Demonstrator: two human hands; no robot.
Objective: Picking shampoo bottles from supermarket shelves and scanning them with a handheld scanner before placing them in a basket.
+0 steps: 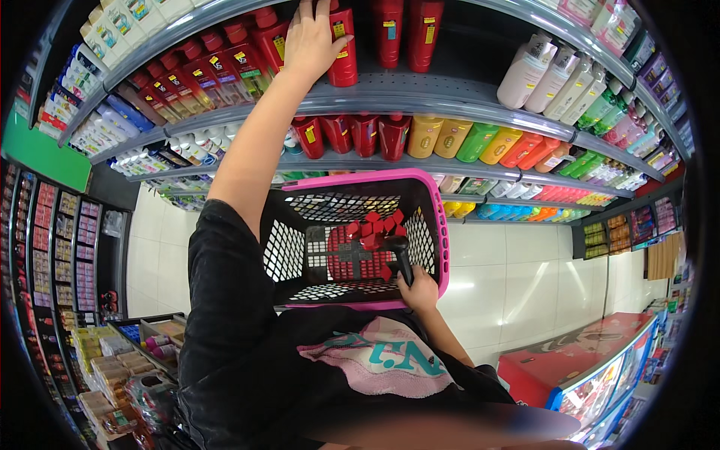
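Observation:
My left hand [308,45] reaches up to the shelf, its back towards me and its fingertips near the top edge of view. Its thumb lies across the front of a red bottle [343,64] with a yellow tag; whether the fingers grip it is hidden. To its left stands a red pump bottle [270,36]. My right hand [421,289] is closed around a black handle [400,260] over a black mesh shopping basket with a pink rim [360,175]. I cannot tell whether the handle belongs to the basket. Several small red pieces [378,228] are in the basket.
Shelf edges [427,107] curve across in front of me. More red bottles [365,135], yellow bottles [424,136] and white pump bottles [526,70] stand there. A red-topped display cabinet [579,349] is at lower right. Packed goods [107,365] lie at lower left, beyond pale floor tiles [160,242].

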